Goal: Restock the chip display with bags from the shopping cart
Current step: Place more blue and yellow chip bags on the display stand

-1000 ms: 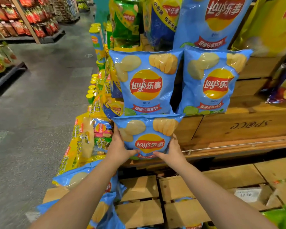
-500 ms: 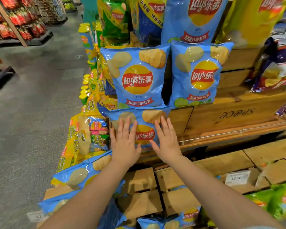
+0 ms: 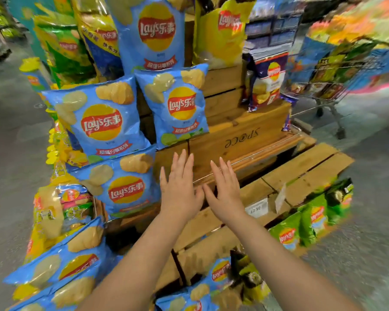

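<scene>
Blue chip bags [image 3: 124,187] stand on stepped wooden crates [image 3: 240,140].

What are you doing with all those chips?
A person is filling a wooden chip display in a shop. A blue bag of chips leans on the lower step, under two more blue bags. Both hands are empty, fingers straight, out in front of the wooden step: the left hand is just right of that blue bag, the right hand is beside it. A shopping cart with more bags stands to the right, though it looks blurry.
</scene>
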Demonstrator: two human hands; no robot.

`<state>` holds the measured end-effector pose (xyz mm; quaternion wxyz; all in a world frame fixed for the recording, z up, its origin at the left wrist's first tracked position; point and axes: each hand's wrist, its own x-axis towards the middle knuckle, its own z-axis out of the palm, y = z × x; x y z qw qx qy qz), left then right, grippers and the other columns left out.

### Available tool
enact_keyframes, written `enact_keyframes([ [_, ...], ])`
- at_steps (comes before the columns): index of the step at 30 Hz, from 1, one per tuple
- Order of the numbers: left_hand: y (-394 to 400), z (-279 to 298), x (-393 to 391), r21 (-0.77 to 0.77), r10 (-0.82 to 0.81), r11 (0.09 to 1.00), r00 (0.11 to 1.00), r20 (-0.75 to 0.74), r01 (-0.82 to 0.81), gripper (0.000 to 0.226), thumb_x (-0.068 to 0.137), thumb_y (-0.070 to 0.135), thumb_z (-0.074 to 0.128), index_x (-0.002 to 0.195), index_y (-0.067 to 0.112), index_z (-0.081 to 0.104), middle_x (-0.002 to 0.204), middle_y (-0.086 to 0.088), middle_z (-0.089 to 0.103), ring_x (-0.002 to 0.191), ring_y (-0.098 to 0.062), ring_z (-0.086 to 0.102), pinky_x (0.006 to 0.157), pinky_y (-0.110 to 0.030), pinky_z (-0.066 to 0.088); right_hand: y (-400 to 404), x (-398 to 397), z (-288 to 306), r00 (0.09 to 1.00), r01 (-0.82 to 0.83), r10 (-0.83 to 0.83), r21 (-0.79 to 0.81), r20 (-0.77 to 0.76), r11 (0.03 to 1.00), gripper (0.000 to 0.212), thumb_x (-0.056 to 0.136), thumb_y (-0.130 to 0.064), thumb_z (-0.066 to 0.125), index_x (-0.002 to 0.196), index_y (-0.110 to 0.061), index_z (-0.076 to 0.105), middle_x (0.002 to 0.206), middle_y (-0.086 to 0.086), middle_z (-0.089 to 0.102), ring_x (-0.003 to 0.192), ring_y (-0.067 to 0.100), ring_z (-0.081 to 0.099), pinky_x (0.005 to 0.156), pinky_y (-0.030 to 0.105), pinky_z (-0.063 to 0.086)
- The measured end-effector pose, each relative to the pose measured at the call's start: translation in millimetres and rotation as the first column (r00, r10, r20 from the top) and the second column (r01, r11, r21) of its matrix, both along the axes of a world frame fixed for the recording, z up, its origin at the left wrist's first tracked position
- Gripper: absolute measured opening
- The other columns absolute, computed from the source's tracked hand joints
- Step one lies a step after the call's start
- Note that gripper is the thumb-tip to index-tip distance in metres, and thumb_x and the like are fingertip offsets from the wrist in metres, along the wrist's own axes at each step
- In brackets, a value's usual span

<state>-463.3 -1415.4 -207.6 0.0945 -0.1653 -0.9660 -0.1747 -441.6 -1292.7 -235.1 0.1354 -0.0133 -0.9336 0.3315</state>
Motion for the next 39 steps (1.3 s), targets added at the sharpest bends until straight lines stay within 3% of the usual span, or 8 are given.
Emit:
enact_keyframes([
  [7,167,26,67,-0.054,-0.159,0.985,0.985,0.065,0.163,0.072,0.095,0.042,0.043,0.153,0.025,0.003,0.161,0.003,-0.012,0.147,-0.017,-0.014,0.117,-0.048,-0.002,164,86,32,0.966,0.209,-0.213,0.046,0.144,0.977,0.059,0.099,-0.034,0.040,0.151,-0.026,0.014,0.158,-0.007,0.010,0.147,0.014,-0.003,0.117,0.037,0.001],
  [12,286,24,112,-0.122,-0.264,0.953,0.957,0.118,0.277,0.072,0.096,0.048,0.041,0.153,0.024,0.004,0.160,0.002,-0.014,0.146,-0.018,-0.016,0.116,-0.050,-0.004,287,148,35,0.937,0.308,-0.323,0.125,0.134,0.943,0.059,0.097,-0.031,0.048,0.149,-0.014,0.025,0.155,0.005,0.025,0.145,0.022,0.014,0.117,0.031,0.008],
  [19,421,16,157,-0.206,-0.381,0.883,0.900,0.213,0.423,0.072,0.094,0.050,0.044,0.152,0.022,0.011,0.160,0.000,-0.015,0.147,-0.021,-0.016,0.116,-0.054,0.003,417,215,30,0.884,0.426,-0.431,0.068,0.182,0.902,0.059,0.096,-0.032,0.051,0.148,-0.017,0.028,0.157,0.003,0.023,0.147,0.021,0.008,0.119,0.033,0.009],
  [24,517,18,143,-0.208,-0.445,0.857,0.881,0.163,0.471,0.072,0.094,0.048,0.046,0.152,0.024,0.012,0.160,0.001,-0.013,0.146,-0.019,-0.017,0.115,-0.054,-0.004,507,210,28,0.861,0.463,-0.463,0.057,0.211,0.885,0.060,0.096,-0.040,0.048,0.149,-0.022,0.027,0.158,0.000,0.019,0.148,0.021,0.001,0.118,0.042,0.011],
  [30,663,11,96,-0.167,-0.499,0.834,0.848,0.181,0.526,0.076,0.094,0.045,0.047,0.153,0.026,0.003,0.160,0.004,-0.016,0.146,-0.019,-0.018,0.115,-0.055,-0.002,644,181,26,0.811,0.510,-0.520,0.114,0.266,0.853,0.063,0.096,-0.045,0.047,0.150,-0.022,0.024,0.159,0.003,0.015,0.148,0.024,-0.001,0.119,0.043,0.009],
  [39,881,20,41,-0.107,-0.627,0.751,0.754,0.195,0.652,0.082,0.094,0.042,0.048,0.152,0.024,-0.008,0.159,0.009,-0.018,0.146,-0.014,-0.019,0.116,-0.052,-0.006,842,140,43,0.750,0.595,-0.575,0.046,0.326,0.802,0.062,0.097,-0.045,0.045,0.150,-0.024,0.023,0.160,0.001,0.011,0.147,0.020,-0.005,0.117,0.042,0.003],
])
